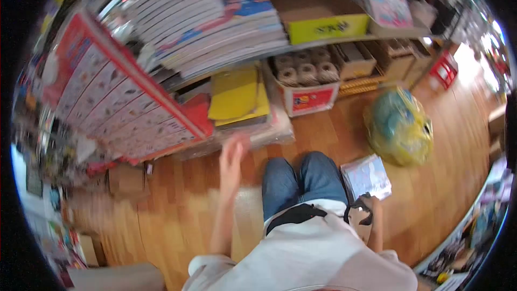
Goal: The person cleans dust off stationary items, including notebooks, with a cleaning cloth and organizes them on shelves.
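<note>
The floor of glossy orange-brown wood planks carried a bulging, translucent yellow plastic bag, a pale, flat, plastic-wrapped stack near it, and a plain brown cardboard box. A long grey shelf bore stacked white-edged books and an open cardboard tray with a lime-green front.

A low stack of flat, glossy packs lies on the wooden floor, right of centre in the scene. The top one is pale with bluish-grey markings and shines as if wrapped in clear film; the stack sits flat, turned slightly askew. At its near edge is a small dark item, partly covered and too blurred to identify.
</note>
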The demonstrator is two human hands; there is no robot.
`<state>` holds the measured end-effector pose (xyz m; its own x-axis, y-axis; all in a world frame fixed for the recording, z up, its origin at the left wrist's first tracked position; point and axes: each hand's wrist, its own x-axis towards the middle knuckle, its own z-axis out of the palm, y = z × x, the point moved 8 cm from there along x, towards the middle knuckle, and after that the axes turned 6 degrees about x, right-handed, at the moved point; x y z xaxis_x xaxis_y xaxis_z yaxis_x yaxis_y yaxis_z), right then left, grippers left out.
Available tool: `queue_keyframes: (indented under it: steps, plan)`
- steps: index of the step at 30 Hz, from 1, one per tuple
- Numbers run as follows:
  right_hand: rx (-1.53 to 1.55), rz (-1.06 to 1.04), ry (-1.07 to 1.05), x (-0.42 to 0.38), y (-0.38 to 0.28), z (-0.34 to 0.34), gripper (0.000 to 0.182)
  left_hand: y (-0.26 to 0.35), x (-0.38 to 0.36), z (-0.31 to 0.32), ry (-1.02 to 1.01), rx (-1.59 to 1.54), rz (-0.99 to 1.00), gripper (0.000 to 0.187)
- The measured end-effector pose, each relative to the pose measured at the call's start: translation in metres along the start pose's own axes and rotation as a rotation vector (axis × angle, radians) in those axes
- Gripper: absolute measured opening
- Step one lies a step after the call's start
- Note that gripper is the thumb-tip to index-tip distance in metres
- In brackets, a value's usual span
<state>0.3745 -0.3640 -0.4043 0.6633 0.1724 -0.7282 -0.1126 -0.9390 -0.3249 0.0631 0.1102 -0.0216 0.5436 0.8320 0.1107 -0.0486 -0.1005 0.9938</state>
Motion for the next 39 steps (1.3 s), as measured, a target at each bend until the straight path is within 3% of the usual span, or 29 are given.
queue_keyframes:
  steps: [1,2,3,4,6,8,10,11,13,14,16,18,20,21,22,24,26,28,30,31,32,34,37,38,39]
  plan:
    - [-0.018,-0.078,0.011,-0.003,-0.029,-0.011,0.067,0.064,0.012,-0.011,0.139,0.312,0.225,0.032]
    - [-0.035,-0.146,0.024,-0.03,-0.069,-0.022,0.073,0.113,0.027,-0.019,0.17,0.379,0.459,0.032]
    - [-0.084,-0.177,0.034,-0.042,-0.099,-0.029,0.075,0.151,0.042,-0.028,0.187,0.264,0.52,0.033]
    - [-0.131,-0.204,0.047,-0.05,-0.123,-0.032,0.076,0.193,0.054,-0.034,0.262,0.239,0.7,0.034]
    - [-0.073,-0.327,0.123,-0.059,-0.162,-0.035,0.075,0.265,0.078,-0.033,0.368,0.518,1.041,0.034]
    - [-0.145,-0.321,-0.007,-0.091,-0.2,-0.032,0.074,0.317,0.105,-0.021,0.464,0.941,1.206,0.032]
    - [-0.123,-0.429,-0.022,-0.092,-0.21,-0.022,0.071,0.336,0.164,-0.028,0.43,1.136,1.322,0.05]
    - [-0.11,-0.441,-0.04,-0.106,-0.215,-0.022,0.069,0.341,0.192,-0.043,0.445,1.132,1.317,0.05]
    - [-0.006,-0.435,-0.068,-0.113,-0.211,-0.019,0.067,0.332,0.239,-0.06,0.572,1.558,1.295,0.053]
    - [-0.007,-0.419,-0.047,-0.102,-0.198,-0.012,0.065,0.328,0.241,-0.069,0.578,1.551,1.303,0.053]
    - [0.02,-0.423,-0.026,-0.113,-0.187,-0.023,0.064,0.324,0.262,-0.08,0.411,1.477,1.053,0.055]
    - [0.053,-0.425,-0.015,-0.116,-0.176,-0.023,0.062,0.328,0.244,-0.067,0.398,1.314,1.024,0.049]
    - [0.183,-0.42,-0.037,-0.109,-0.161,-0.025,0.064,0.331,0.22,-0.054,0.473,1.373,1.273,0.04]
    - [0.249,-0.472,-0.028,-0.127,-0.171,-0.034,0.059,0.333,0.206,-0.048,0.54,1.42,1.299,0.032]
    - [0.252,-0.47,-0.028,-0.131,-0.174,-0.038,0.059,0.332,0.195,-0.042,0.537,1.419,1.302,0.032]
    - [0.262,-0.557,0.055,-0.148,-0.192,-0.055,0.047,0.332,0.158,-0.023,0.644,1.416,1.5,0.036]
    - [0.349,-0.608,-0.017,-0.177,-0.218,-0.068,0.048,0.323,0.118,-0.003,0.651,1.364,1.564,0.035]
    - [0.677,-0.723,-0.082,-0.195,-0.243,-0.08,0.04,0.31,0.078,0.016,0.599,1.402,1.576,0.034]
    - [1.099,-0.741,-0.231,-0.19,-0.258,-0.08,0.042,0.29,0.036,0.035,0.516,1.447,1.535,0.032]
    - [1.279,-0.729,-0.376,-0.198,-0.271,-0.078,0.053,0.28,0.017,0.042,0.461,1.439,1.518,0.031]
    - [1.289,-0.721,-0.375,-0.211,-0.285,-0.081,0.053,0.265,-0.001,0.047,0.425,1.356,1.589,0.027]
    - [1.495,-0.739,-0.741,-0.258,-0.33,-0.079,0.066,0.244,-0.031,0.058,0.196,1.245,1.541,0.02]
    - [1.571,-0.691,-1.105,-0.302,-0.362,-0.067,0.08,0.201,-0.064,0.075,-0.077,1.182,1.451,0.021]
    - [1.686,-0.625,-1.338,-0.314,-0.368,-0.063,0.081,0.185,-0.071,0.079,-0.186,1.147,1.418,0.022]
    - [1.709,-0.61,-1.232,-0.308,-0.368,-0.057,0.074,0.169,-0.079,0.083,-0.236,1.136,1.416,0.02]
